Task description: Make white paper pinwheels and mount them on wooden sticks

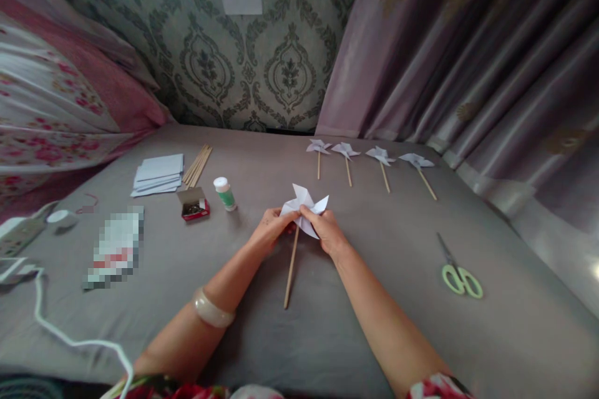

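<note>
Two-handed, pinching the white pinwheel (296,204) near its centre with left hand (275,224) and right hand (331,232), over the middle of the grey cloth (505,343) — probably fixing blades (321,205) to stick (291,269), next calling for a steady press.

The person wears a smooth, broad, cream-coloured bangle (214,310) around the left forearm (236,275); the right sleeve (440,388) shows a red, white and dark pattern.

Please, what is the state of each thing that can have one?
Held pinwheel: folded, in left hand and right hand
Four other pinwheels: lying in a row
Scissors: blades seemingly closed
Small box: open
Bottle: upright, capped
Paper: stacked
Sticks: loosely grouped
Packet: blurred, cannot tell
</note>
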Demonstrator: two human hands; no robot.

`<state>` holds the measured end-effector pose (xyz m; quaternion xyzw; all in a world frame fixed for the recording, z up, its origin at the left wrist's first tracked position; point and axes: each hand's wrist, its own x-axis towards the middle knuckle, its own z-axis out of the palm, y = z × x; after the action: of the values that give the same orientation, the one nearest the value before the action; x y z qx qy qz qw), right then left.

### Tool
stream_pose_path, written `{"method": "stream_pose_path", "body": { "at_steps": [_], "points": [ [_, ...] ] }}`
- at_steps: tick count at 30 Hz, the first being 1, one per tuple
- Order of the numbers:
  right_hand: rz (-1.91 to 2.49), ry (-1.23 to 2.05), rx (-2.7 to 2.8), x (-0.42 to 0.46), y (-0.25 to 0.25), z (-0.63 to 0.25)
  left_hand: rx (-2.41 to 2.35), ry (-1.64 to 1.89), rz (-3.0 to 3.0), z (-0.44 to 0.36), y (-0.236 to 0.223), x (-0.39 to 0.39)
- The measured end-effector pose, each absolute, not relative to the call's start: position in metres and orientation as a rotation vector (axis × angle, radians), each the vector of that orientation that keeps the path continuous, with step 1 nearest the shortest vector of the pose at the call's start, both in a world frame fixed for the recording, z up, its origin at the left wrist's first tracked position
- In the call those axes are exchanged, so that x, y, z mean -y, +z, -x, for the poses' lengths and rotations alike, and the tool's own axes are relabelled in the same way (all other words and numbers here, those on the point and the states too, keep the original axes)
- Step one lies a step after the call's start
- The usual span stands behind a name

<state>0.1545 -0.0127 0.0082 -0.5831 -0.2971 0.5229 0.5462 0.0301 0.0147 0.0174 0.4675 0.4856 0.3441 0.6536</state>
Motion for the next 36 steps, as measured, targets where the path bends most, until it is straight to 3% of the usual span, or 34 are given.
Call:
{"method": "stream_pose_path", "body": {
  "at_steps": [10,15,18,21,36],
  "points": [
    [1.786,1.046,1.054,0.016,0.019,-0.176,-1.399,0.591,-1.697,-0.015,0.023,-0.010],
    [2.067,0.440,1.329,0.027,0.024,-0.196,-1.635,0.599,-1.975,-0.007,0.021,-0.016],
    [1.887,0.191,1.529,0.029,0.020,-0.200,-1.588,0.641,-2.042,-0.006,0.019,-0.019],
    [1.774,0.190,1.661,0.028,0.011,-0.190,-1.494,0.622,-2.120,-0.008,0.015,-0.021],
    [2.055,0.322,1.641,0.031,0.000,-0.164,-1.496,0.606,-2.106,-0.014,0.004,-0.022]
  ]
}}
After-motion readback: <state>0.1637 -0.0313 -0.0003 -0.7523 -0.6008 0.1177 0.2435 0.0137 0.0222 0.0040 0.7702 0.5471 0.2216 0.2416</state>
